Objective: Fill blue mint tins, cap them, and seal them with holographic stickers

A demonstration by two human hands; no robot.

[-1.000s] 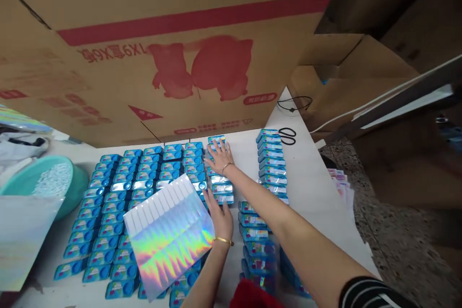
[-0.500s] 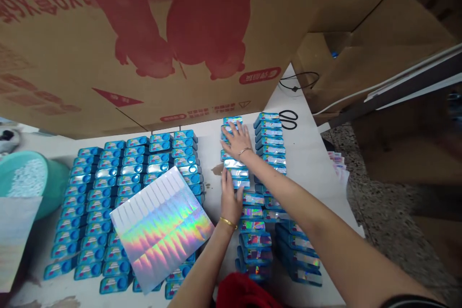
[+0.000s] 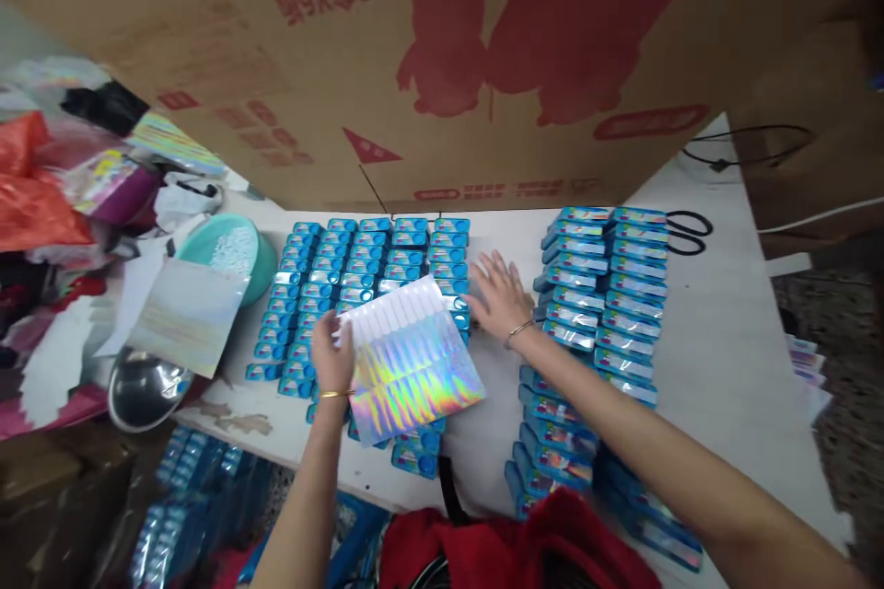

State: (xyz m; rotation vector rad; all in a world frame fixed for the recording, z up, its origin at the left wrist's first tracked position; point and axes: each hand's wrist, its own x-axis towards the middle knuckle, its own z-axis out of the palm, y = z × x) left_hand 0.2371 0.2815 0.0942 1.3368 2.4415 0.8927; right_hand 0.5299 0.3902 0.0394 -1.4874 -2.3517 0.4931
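A shiny rainbow sticker sheet with a row of pale strips lies tilted over columns of small blue boxes. My left hand, with a gold bracelet at the wrist, is closed at the sheet's left corner, fingers at its edge. My right hand is empty, its fingers spread, just right of those columns and above the table. Farther right stand two long rows of blue boxes on edge, their upper sides bearing shiny strips.
A large cardboard carton walls off the back. To the left are a green tub of white pellets, a metal bowl and piled bags. Black scissors lie at the right. More blue boxes are below the table's front edge.
The view has swung left. Both hands have come off the right-hand box rows; my left hand has reached the sheet's corner and my right hand has moved left toward the box columns.
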